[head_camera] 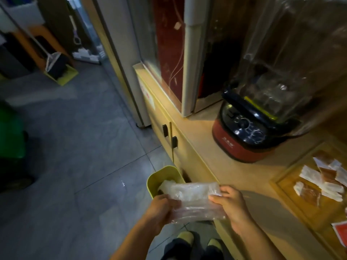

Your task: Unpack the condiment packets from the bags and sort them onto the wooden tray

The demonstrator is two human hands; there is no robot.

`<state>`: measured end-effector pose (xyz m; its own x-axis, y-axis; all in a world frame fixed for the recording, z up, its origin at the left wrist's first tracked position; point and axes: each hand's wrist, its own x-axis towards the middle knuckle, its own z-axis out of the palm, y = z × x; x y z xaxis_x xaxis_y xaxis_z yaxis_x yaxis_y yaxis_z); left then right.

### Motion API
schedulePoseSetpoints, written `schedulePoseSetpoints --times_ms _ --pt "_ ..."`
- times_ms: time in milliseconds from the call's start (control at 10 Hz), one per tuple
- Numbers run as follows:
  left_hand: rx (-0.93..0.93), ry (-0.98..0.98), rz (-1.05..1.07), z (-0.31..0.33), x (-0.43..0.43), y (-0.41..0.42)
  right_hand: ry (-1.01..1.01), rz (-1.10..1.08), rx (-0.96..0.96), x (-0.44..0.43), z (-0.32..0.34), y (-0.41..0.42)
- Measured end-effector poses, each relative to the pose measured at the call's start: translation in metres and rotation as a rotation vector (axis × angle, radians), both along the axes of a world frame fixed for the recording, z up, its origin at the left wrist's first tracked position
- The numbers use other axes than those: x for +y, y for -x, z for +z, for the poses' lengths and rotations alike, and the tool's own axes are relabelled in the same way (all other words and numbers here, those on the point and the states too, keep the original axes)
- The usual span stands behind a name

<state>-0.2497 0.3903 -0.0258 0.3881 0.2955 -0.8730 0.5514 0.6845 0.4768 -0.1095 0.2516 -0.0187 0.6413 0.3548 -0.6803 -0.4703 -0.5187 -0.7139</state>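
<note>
Both hands hold a crumpled clear plastic bag [195, 200] over the floor, just off the counter's front edge. My left hand [162, 208] grips its left end and my right hand [231, 204] pinches its right end. Under the bag's far left end stands a small yellow-green bin [159, 177] with clear plastic in it. The wooden tray [293, 201] lies on the counter at the right, and several red and white condiment packets [319, 182] lie spread on it. What the bag contains cannot be made out.
A red and black blender [249, 132] under a clear cover stands on the counter behind the tray. Cabinet doors with black handles [170, 136] run below the counter. A green bin [11, 132] is on the grey tile floor at far left. My feet [199, 243] are below.
</note>
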Motion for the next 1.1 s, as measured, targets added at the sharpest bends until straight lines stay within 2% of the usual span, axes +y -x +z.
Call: schedulePoseSetpoints --times_ms 200,300,400,500,700,800,900,1000,1100 --pt "0.149 -0.08 0.089 -0.042 0.016 0.01 0.156 0.061 0.197 0.035 -0.069 0.018" --pt "0.206 -0.18 0.147 -0.084 0.026 0.007 0.207 0.081 0.358 0.048 -0.119 0.019" --pt "0.227 -0.266 0.115 -0.141 0.039 0.005 0.233 -0.01 0.431 0.058 -0.177 0.021" --pt "0.265 -0.364 -0.034 -0.209 0.049 0.004 0.271 -0.076 0.44 0.066 -0.241 0.027" --pt "0.3 -0.626 -0.336 -0.319 0.058 -0.008 0.315 -0.257 0.586 0.085 -0.356 0.038" --pt "0.419 -0.729 -0.672 -0.358 0.054 -0.012 0.345 -0.239 0.593 0.099 -0.399 0.044" --pt "0.49 -0.791 -0.975 -0.383 0.05 -0.009 0.382 -0.129 0.556 0.105 -0.421 0.044" --pt "0.472 -0.784 -1.103 -0.4 0.049 -0.002 0.392 0.04 0.505 0.104 -0.422 0.044" --pt "0.395 -0.817 -1.081 -0.392 0.047 0.006 0.421 0.171 0.239 0.1 -0.398 0.046"
